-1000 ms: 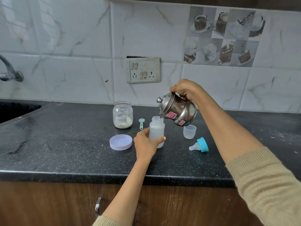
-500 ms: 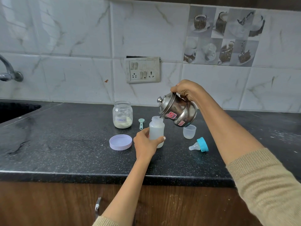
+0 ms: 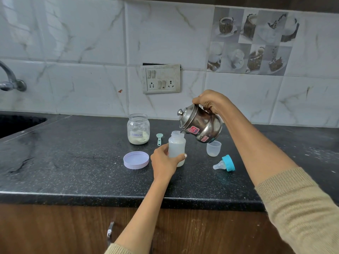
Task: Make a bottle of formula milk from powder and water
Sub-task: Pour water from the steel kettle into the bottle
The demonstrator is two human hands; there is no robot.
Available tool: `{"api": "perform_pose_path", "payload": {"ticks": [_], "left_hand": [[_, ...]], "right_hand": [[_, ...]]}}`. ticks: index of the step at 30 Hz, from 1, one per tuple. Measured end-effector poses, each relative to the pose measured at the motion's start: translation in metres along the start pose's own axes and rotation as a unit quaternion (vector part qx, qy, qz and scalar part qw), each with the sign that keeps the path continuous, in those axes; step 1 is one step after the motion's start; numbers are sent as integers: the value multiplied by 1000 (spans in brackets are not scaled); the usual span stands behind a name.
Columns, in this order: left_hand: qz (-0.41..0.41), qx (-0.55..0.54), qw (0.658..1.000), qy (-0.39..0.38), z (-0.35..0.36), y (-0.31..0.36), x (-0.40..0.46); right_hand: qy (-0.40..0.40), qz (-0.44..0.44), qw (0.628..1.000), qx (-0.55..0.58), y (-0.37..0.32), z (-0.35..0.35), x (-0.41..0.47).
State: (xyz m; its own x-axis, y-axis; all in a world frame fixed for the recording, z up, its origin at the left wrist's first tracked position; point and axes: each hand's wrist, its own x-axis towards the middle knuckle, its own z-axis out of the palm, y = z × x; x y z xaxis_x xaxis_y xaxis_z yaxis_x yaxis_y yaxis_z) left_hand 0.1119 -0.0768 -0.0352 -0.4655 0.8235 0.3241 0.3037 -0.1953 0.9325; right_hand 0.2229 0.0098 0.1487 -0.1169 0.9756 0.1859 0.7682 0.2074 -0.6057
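Observation:
A translucent baby bottle (image 3: 176, 145) stands open-topped on the black counter (image 3: 73, 165), and my left hand (image 3: 163, 162) grips its lower half. My right hand (image 3: 211, 102) holds a steel kettle (image 3: 200, 125) by its handle, tilted left with the spout over the bottle's mouth. The bottle looks cloudy white inside. An open glass jar of formula powder (image 3: 138, 129) stands behind on the left, with a small green scoop (image 3: 159, 138) beside it. The blue-ringed teat (image 3: 225, 163) lies on its side at the right.
The jar's lilac lid (image 3: 136, 160) lies flat left of the bottle. A clear bottle cap (image 3: 213, 148) stands upside down under the kettle. A sink (image 3: 14, 123) and tap (image 3: 11, 79) are at far left; a socket plate (image 3: 161, 78) is on the tiled wall.
The kettle and both hands hold nearly the same pose; the kettle stays tilted over the bottle's mouth with only a slight shift.

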Motion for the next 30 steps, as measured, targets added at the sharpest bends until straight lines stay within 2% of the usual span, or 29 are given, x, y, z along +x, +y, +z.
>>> {"api": "perform_pose_path", "payload": {"ticks": [30], "left_hand": [[2, 6, 1000, 4, 1, -3, 2]], "right_hand": [[-5, 10, 1000, 10, 1, 0, 3]]}}
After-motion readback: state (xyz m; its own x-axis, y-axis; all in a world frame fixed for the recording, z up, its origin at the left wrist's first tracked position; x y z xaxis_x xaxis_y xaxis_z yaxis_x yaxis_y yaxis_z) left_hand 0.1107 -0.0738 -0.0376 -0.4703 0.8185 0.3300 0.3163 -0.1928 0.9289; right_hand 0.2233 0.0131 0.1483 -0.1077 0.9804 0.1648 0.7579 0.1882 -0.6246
